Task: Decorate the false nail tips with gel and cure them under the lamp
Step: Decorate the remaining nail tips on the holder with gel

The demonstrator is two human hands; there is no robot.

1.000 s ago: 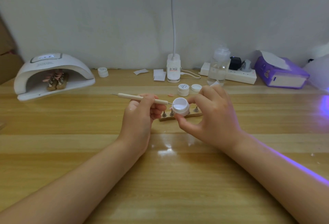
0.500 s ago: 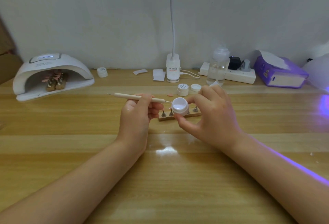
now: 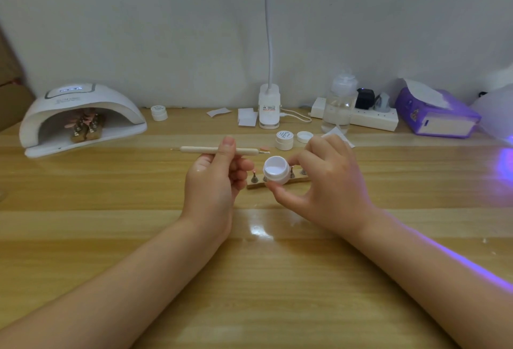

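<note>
- We hold a slim, pale wooden dotting tool (image 3: 219,150) in our left hand (image 3: 215,182); the fingers curl round its shaft, the thumb lies over it, and it sits level with its fine metal tip pointing right.
- Our right hand (image 3: 323,187) pinches a small round white plastic gel pot (image 3: 275,170), open at the top, between thumb and fingers, its smooth glossy inside facing up.
- Just behind and under the pot lies a narrow wooden strip holder (image 3: 280,182) with small metal pegs standing upright in a row.
- At far left stands a domed white plastic curing lamp (image 3: 80,118); inside its arch sits another wooden holder with pinkish nail tips (image 3: 83,125), though detail there is hard to make out.
- Behind our hands stand a closed white jar with a printed lid (image 3: 284,140) and a loose white screw cap (image 3: 304,136) beside it; another small white jar (image 3: 159,113) sits near the lamp.
- At the back we see a white clip-base desk lamp with a bending neck (image 3: 268,107), a clear plastic bottle of liquid (image 3: 339,104), a white power strip (image 3: 373,118) and a purple tissue box (image 3: 435,115).
- The tabletop (image 3: 249,279) is glossy light wood-grain laminate in pale bands, set against a plain matte white wall (image 3: 166,29).
</note>
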